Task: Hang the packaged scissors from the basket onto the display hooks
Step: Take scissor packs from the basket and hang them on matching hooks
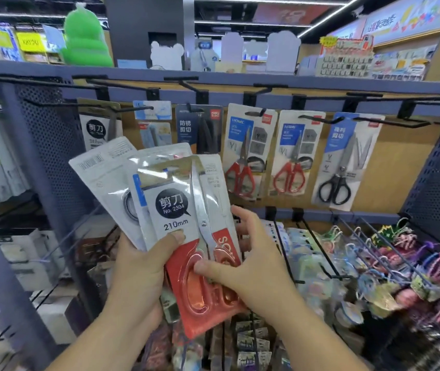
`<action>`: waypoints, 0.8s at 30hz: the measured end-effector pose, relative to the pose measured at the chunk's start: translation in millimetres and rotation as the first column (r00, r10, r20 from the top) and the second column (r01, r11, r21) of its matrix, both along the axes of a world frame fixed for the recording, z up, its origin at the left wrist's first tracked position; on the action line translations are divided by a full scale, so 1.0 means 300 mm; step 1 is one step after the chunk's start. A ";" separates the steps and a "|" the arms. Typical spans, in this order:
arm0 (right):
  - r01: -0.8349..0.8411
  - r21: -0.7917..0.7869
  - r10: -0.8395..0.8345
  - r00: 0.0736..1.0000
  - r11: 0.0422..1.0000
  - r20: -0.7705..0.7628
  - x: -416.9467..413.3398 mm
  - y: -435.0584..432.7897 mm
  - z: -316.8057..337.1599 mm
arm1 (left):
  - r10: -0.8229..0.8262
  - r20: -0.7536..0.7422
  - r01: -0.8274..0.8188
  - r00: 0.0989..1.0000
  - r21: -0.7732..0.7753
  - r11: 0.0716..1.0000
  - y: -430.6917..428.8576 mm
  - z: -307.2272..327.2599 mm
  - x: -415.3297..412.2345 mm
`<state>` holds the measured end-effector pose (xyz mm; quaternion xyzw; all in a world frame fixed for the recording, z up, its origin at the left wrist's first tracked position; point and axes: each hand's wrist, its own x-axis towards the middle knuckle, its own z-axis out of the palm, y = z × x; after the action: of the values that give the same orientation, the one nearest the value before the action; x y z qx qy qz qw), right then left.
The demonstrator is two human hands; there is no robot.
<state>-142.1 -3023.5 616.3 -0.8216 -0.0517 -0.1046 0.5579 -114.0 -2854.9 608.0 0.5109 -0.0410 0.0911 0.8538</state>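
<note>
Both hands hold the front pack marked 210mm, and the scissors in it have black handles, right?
Wrong on the colour: the head view shows the scissors in the front clear-plastic pack marked 210mm have red handles. The left hand and right hand both hold it.

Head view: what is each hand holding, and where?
Left hand holds the fanned scissor packs by their lower ends, thumb on the front pack. Right hand pinches that front pack's red handle end.
</note>
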 end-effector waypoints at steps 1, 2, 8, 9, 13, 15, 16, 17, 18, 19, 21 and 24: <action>0.022 0.015 -0.022 1.000 1.000 -0.010 0.001 0.001 -0.014 | -0.006 0.009 0.006 1.000 -0.004 1.000 -0.012 -0.001 -0.001; 0.034 0.047 -0.034 0.999 0.998 -0.018 0.000 0.002 -0.020 | -0.019 0.012 0.019 1.000 0.000 1.000 -0.023 0.000 -0.005; -0.015 0.330 0.021 1.000 0.944 -0.016 -0.019 -0.013 -0.036 | -0.065 -0.003 0.065 0.998 -0.054 0.996 -0.038 -0.006 -0.023; -0.023 0.385 0.033 0.999 0.923 -0.021 -0.022 -0.017 -0.040 | -0.065 -0.010 0.064 0.998 -0.052 0.997 -0.035 -0.011 -0.023; -0.029 0.541 0.075 0.995 0.841 -0.064 -0.017 -0.018 -0.063 | -0.091 -0.033 0.089 0.995 -0.054 0.995 -0.013 -0.031 -0.032; -0.025 0.551 0.080 0.994 0.834 -0.076 -0.007 -0.007 -0.075 | -0.080 -0.021 0.079 0.997 -0.054 0.995 0.005 -0.037 -0.037; -0.023 0.542 0.082 0.993 0.840 -0.084 0.000 -0.001 -0.079 | -0.064 -0.018 0.063 0.998 -0.052 0.997 0.015 -0.041 -0.040; -0.029 0.528 0.089 0.992 0.849 -0.088 0.009 0.006 -0.083 | -0.038 -0.017 0.037 0.999 -0.046 0.998 0.027 -0.046 -0.041; -0.036 0.514 0.096 0.991 0.857 -0.090 0.018 0.015 -0.085 | -0.007 -0.020 0.006 1.000 -0.036 0.999 0.042 -0.052 -0.042; -0.041 0.499 0.100 0.991 0.866 -0.090 0.028 0.024 -0.084 | 0.026 -0.023 -0.027 0.999 -0.019 0.999 0.059 -0.059 -0.044; -0.047 0.481 0.097 0.992 0.875 -0.080 0.052 0.044 -0.073 | 0.108 -0.014 -0.108 0.994 0.015 0.994 0.103 -0.072 -0.048; -0.051 0.491 0.088 0.995 0.870 -0.052 0.101 0.079 -0.045 | 0.185 0.031 -0.186 0.982 0.036 0.982 0.185 -0.058 -0.067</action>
<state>-111.9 -2999.9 602.9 -0.6549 -0.0330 -0.0642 0.7523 -134.1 -2799.4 590.8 0.5275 -0.0069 0.1765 0.8310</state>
